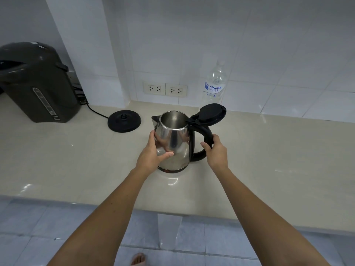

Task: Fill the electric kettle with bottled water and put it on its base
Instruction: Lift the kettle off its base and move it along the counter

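Our left hand (151, 153) cupped the kettle (177, 138), fingers curled round its body; our right hand (216, 153) gripped the handle (208, 133), fingertips hidden behind it.

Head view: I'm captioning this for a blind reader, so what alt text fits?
Two hands hold a steel kettle standing on a counter, lid open: the left hand wraps its body, the right hand grips its handle. Its black base lies to the left; a water bottle stands behind, by the wall.
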`<state>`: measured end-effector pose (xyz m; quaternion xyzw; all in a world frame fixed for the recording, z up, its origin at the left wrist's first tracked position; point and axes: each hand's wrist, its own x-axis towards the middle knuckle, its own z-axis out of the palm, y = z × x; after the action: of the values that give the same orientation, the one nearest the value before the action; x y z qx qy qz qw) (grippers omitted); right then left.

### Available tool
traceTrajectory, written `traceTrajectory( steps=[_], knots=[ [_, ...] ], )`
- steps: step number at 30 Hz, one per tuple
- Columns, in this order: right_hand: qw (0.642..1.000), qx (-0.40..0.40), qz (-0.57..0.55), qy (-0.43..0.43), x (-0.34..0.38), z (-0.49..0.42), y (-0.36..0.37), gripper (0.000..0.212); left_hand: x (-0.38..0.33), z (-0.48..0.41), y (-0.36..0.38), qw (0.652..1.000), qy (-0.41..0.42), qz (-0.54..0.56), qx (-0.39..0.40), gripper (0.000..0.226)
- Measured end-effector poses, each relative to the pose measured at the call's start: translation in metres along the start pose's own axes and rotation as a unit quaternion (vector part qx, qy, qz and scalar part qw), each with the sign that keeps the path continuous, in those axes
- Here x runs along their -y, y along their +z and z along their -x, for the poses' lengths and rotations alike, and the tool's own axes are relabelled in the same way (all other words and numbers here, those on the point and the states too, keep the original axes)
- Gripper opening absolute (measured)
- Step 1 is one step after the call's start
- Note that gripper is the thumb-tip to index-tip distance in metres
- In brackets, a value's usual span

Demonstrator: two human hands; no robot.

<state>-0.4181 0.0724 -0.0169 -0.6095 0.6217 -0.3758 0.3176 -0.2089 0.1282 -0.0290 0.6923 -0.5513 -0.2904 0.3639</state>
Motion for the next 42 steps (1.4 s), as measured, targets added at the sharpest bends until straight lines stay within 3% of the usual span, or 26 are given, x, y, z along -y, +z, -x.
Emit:
traceTrajectory(
  steps=[21,30,36,39,42],
  knots=[
    [0.997,-0.009,0.07,0.041,0.012,0.005,0.0,0.025,0.004,-0.001,-0.001,1.0,0.002,-0.006,0.008,0.101],
    [0.99,0.038,0.116,0.068,0.024,0.006,-0.004,0.041,0.009,-0.006,-0.01,0.999,-0.001,0.008,0.045,0.108],
    [0.987,0.044,0.149,0.049,0.031,0.009,-0.021,0.043,0.001,-0.011,-0.015,0.999,0.013,0.01,0.028,0.122],
    [0.989,0.04,0.14,0.027,0.033,0.004,-0.031,0.052,-0.019,-0.004,-0.024,1.0,0.014,0.015,-0.002,0.117],
    [0.991,0.03,0.133,-0.007,0.034,-0.002,-0.041,0.054,-0.032,0.004,-0.027,0.998,0.026,0.003,-0.055,0.092]
  ],
)
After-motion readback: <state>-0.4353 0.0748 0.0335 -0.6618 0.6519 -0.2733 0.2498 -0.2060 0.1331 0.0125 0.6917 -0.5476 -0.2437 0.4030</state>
